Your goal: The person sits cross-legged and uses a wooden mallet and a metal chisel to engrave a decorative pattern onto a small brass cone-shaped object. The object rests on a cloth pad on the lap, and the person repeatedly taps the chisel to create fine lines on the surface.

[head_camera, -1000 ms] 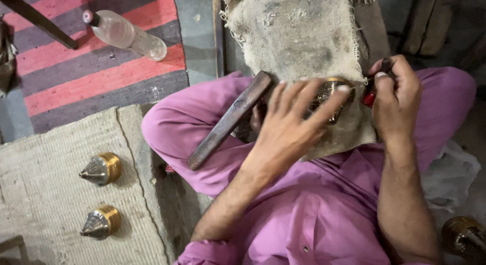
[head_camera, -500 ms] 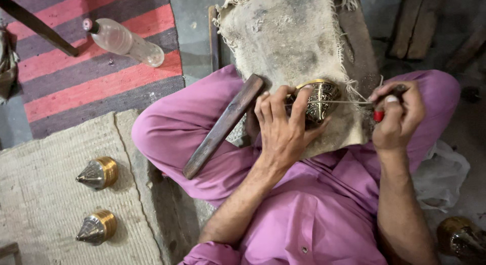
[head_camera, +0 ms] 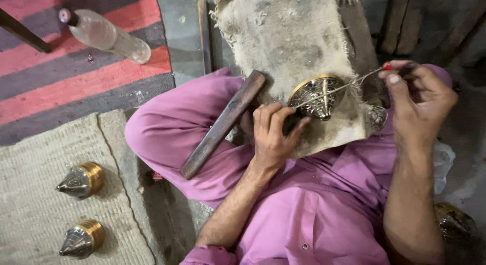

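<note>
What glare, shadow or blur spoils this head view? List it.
Head view: soft, even light; bright glare on the brass rim of the ornament by the left hand; right hand sharp; the plastic bottle glints faintly; the right edge falls into dim shadow.

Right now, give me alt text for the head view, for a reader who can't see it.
A seated person in pink steadies a brass dome-shaped piece on burlap cloth with the left hand, while the right hand pulls a thin wire across it. Two brass-banded metal cones lie on a woven mat.
</note>
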Demonstrator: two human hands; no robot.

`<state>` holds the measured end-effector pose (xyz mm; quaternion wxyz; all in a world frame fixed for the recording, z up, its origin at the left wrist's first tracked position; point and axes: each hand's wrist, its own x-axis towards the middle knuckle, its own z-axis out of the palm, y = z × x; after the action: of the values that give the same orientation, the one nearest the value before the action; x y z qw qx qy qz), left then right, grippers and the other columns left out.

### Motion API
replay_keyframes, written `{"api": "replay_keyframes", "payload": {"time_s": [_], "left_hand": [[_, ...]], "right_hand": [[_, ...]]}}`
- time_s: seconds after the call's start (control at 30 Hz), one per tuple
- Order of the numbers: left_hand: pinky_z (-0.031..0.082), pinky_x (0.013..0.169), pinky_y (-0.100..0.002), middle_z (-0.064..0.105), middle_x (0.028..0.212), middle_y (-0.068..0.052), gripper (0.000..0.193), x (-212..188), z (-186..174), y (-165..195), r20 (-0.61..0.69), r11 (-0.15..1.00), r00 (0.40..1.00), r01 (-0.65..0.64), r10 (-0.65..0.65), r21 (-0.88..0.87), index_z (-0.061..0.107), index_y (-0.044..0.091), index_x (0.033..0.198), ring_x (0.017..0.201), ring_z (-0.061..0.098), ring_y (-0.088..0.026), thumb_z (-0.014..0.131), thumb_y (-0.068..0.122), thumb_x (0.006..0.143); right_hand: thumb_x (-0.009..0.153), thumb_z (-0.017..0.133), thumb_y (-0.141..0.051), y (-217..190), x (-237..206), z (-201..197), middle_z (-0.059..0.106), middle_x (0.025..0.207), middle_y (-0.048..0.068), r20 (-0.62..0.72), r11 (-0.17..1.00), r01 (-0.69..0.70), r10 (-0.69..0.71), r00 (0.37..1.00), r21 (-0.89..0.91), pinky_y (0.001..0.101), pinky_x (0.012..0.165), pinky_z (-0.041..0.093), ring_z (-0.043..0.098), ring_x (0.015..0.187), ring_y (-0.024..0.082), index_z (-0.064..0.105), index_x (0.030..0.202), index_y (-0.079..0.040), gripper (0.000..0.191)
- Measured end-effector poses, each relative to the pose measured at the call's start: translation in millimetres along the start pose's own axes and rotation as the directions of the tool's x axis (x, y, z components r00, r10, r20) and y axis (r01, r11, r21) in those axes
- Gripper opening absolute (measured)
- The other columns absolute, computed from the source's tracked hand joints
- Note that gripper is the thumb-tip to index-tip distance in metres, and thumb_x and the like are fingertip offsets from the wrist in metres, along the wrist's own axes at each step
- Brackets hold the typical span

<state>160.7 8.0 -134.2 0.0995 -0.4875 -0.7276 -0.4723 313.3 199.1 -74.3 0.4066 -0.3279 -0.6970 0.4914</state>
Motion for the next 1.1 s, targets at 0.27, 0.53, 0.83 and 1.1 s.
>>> {"api": "replay_keyframes", "payload": {"time_s": [0.27, 0.53, 0.83, 1.1], "left_hand": [[0.048, 0.099, -0.043, 0.059, 0.118, -0.011, 0.043, 15, -4, 4, 0.026, 0.999, 1.0, -0.011, 0.012, -0.049, 0.065, 0.008, 0.117, 0.112, 0.056, -0.03, 0.09, 0.026, 0.087], [0.046, 0.101, -0.045, 0.061, 0.126, -0.014, 0.047, 31, -78, -28, 0.083, 0.972, 0.978, 0.179, -0.194, 0.154, 0.06, 0.008, 0.133, 0.118, 0.056, -0.032, 0.079, 0.03, 0.097], [0.054, 0.078, -0.052, 0.073, 0.102, -0.023, 0.061, 52, -133, -45, 0.616, 0.851, 0.623, 0.499, -0.482, 0.162, 0.055, 0.007, 0.134, 0.098, 0.07, -0.043, 0.079, 0.027, 0.082], [0.058, 0.079, -0.041, 0.074, 0.097, -0.021, 0.051, 38, -123, -36, 0.451, 0.797, 0.757, 0.586, -0.473, -0.147, 0.054, 0.005, 0.132, 0.093, 0.077, -0.037, 0.077, 0.016, 0.087]], "right_hand": [[0.109, 0.068, -0.005, -37, 9, 36, 0.075, 0.103, 0.014, 0.145, 0.931, 0.0, -0.057, 0.988, 0.365, 0.0314, 0.087, 0.068, 0.077, 0.093, 0.019, 0.063, 0.123, -0.002, 0.015], [0.109, 0.072, 0.006, -39, 11, 47, 0.073, 0.109, 0.017, 0.426, 0.991, 0.014, -0.071, 0.902, 0.135, 0.0293, 0.098, 0.064, 0.075, 0.104, 0.019, 0.065, 0.124, 0.006, 0.017], [0.105, 0.071, 0.005, -51, 29, 55, 0.074, 0.113, 0.016, 0.544, 0.987, 0.161, -0.13, 0.829, -0.01, 0.0298, 0.098, 0.066, 0.076, 0.111, 0.021, 0.066, 0.123, 0.005, 0.019], [0.103, 0.077, -0.003, -65, 30, 55, 0.078, 0.108, 0.008, 0.608, 0.918, 0.326, -0.13, 0.783, -0.225, 0.0254, 0.079, 0.062, 0.077, 0.097, 0.015, 0.07, 0.125, -0.002, 0.023]]}}
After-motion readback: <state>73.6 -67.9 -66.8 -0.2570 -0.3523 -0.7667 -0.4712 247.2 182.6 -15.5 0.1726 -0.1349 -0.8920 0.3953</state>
